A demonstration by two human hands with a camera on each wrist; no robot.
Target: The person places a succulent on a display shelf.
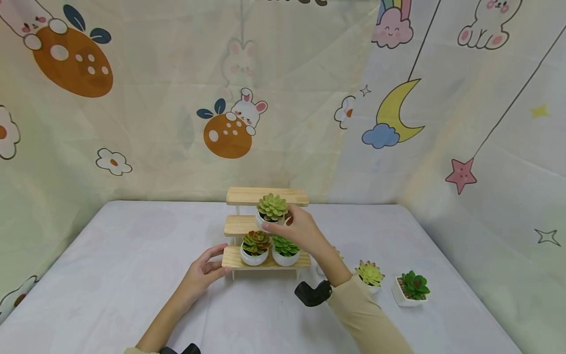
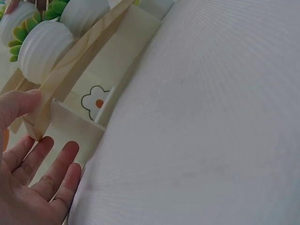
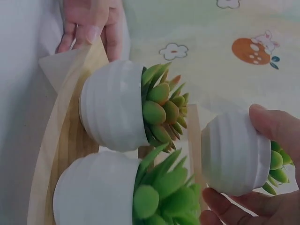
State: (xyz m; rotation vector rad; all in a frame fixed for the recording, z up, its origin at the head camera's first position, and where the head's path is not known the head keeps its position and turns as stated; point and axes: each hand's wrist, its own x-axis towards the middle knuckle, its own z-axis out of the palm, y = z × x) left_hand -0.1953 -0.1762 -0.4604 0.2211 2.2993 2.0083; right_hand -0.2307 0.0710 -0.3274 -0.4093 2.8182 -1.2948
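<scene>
We see the right hand [image 1: 302, 231] clamped on the pale plant [image 1: 271, 208] by its white pot, at the stand [image 1: 239, 224]'s middle tier — whether the pot touches wood, we cannot tell. The left hand [image 1: 201, 275], apart from it, pinches the bottom tier's left end. We note the red-tipped plant [image 1: 255, 247] and green plant [image 1: 286, 250] side by side there — both upright.

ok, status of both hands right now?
Left hand: closed on the left end of the wooden stand's lowest step.
Right hand: closed, holding the pale green succulent by its white pot.
</scene>
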